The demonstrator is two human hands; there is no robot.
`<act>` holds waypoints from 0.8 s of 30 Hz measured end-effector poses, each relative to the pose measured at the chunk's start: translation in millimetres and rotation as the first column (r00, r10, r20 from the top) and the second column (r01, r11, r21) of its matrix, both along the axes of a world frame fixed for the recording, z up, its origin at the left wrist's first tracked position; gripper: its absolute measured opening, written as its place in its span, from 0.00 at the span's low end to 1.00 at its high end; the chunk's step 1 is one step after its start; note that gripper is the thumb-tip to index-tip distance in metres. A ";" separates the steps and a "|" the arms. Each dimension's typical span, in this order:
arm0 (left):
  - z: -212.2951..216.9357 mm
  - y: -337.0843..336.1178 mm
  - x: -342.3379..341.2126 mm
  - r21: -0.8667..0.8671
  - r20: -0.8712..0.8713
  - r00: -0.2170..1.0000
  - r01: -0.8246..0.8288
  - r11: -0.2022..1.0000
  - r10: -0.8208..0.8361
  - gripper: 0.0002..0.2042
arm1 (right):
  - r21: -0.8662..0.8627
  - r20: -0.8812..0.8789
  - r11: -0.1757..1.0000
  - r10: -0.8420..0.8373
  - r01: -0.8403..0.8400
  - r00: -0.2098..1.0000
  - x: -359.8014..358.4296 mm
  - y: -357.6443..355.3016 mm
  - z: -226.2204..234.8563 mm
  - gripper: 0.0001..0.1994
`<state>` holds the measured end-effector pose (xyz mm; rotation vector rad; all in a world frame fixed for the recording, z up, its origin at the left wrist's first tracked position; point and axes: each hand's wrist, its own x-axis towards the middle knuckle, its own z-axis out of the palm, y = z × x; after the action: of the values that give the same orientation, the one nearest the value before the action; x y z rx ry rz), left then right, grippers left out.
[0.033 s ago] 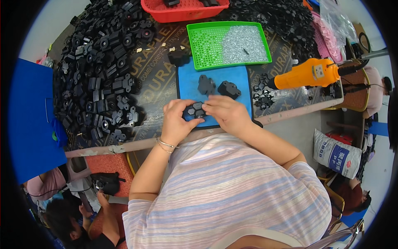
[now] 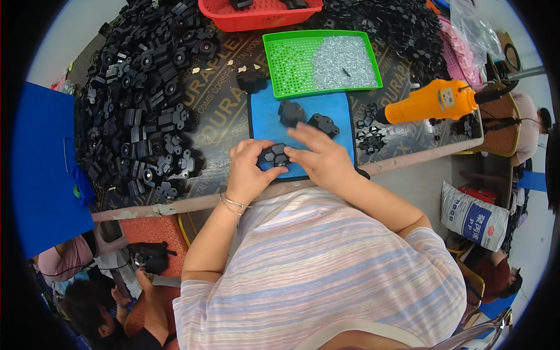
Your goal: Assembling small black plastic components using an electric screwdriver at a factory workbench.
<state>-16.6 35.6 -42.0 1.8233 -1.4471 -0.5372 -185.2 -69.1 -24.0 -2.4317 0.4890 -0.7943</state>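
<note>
A black plastic part with raised hexagons [image 2: 274, 155] lies on a blue mat [image 2: 265, 116] at the table's near edge. My left hand [image 2: 249, 166] holds this part between thumb and fingers. At its right end, one digit of my right hand [image 2: 321, 156] touches the part, while the other fingers stretch forward, apart. Just beyond those fingertips is a blurred black housing [image 2: 290, 113], seemingly tipped. A second black housing [image 2: 323, 125] rests on the mat to its right.
Black housings [image 2: 146, 111] are heaped at the left. Behind the mat stands a green perforated tray [image 2: 291, 64] of small silvery pieces, with a red basket [image 2: 256, 20] beyond. An orange electric screwdriver [image 2: 431, 103] hangs at the right, above hexagonal black pieces [image 2: 370, 131].
My right hand's fingers have lifted and spread forward. The housing beyond them has turned slightly. The orange screwdriver has swung a little to the left. My left hand stays put.
</note>
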 end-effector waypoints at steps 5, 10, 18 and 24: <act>-3.6 0.1 9.3 -0.053 -0.247 0.968 0.026 0.998 -0.039 0.18 | -0.161 -0.028 0.987 -0.021 0.016 0.999 -1.8 1.8 1.7 0.12; -3.4 -2.1 13.7 0.044 -0.174 0.982 0.087 0.995 -0.079 0.18 | -0.002 -0.152 0.999 0.049 -0.050 0.987 -5.1 4.0 -4.1 0.12; -8.4 2.1 4.7 -0.110 0.105 0.969 0.234 0.966 -0.223 0.29 | 0.210 -0.079 0.977 0.061 -0.043 0.995 -6.5 0.1 -7.5 0.15; -0.9 -24.2 4.2 -0.043 -0.514 0.844 0.153 0.987 -0.153 0.22 | 0.143 -0.059 0.973 -0.173 0.180 0.983 -22.6 -10.8 31.8 0.17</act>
<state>-12.4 11.4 -42.9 1.4124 -1.2134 -1.0216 -207.8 -79.9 7.8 -2.2962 0.7632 -0.7469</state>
